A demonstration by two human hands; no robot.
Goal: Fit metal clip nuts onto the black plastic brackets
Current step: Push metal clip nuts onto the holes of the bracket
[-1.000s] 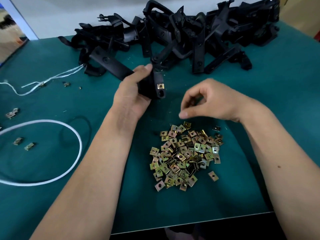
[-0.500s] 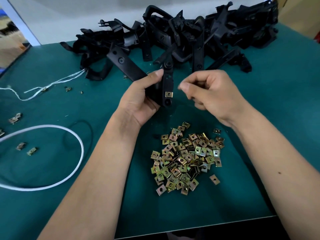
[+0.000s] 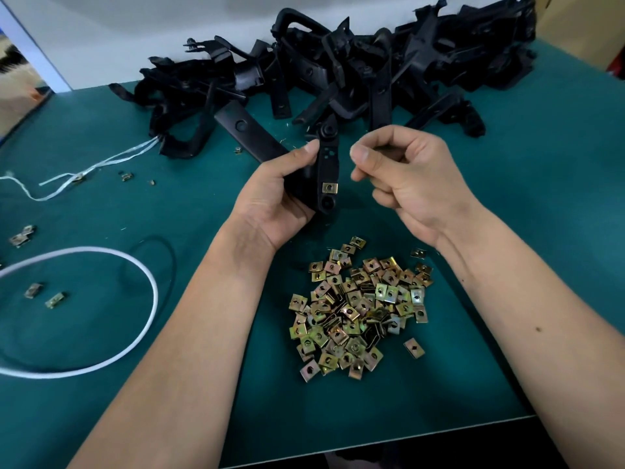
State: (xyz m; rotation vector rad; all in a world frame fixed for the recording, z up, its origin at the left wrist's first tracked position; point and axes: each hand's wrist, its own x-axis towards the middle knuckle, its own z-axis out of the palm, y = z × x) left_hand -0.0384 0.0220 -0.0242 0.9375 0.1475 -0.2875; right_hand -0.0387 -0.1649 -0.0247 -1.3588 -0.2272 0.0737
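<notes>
My left hand (image 3: 274, 194) grips a black plastic bracket (image 3: 327, 164) and holds it upright above the table. One brass-coloured clip nut (image 3: 329, 187) sits on the bracket's lower end, just above a round hole. My right hand (image 3: 406, 174) hovers just right of the bracket, apart from it. Its fingers are curled and its thumb is pressed against them in a pinch, apparently on a clip nut hidden inside the fingers. A heap of loose clip nuts (image 3: 358, 309) lies on the green mat below both hands.
A big tangle of black brackets (image 3: 355, 69) fills the back of the green table (image 3: 524, 231). A white cord loop (image 3: 101, 333) and white string (image 3: 84, 170) lie at the left with a few stray nuts (image 3: 44, 294). The table's front edge runs near the bottom.
My right hand rose from the nut heap, pinched shut, to beside the bracket. My left hand lifted the bracket and turned it more upright.
</notes>
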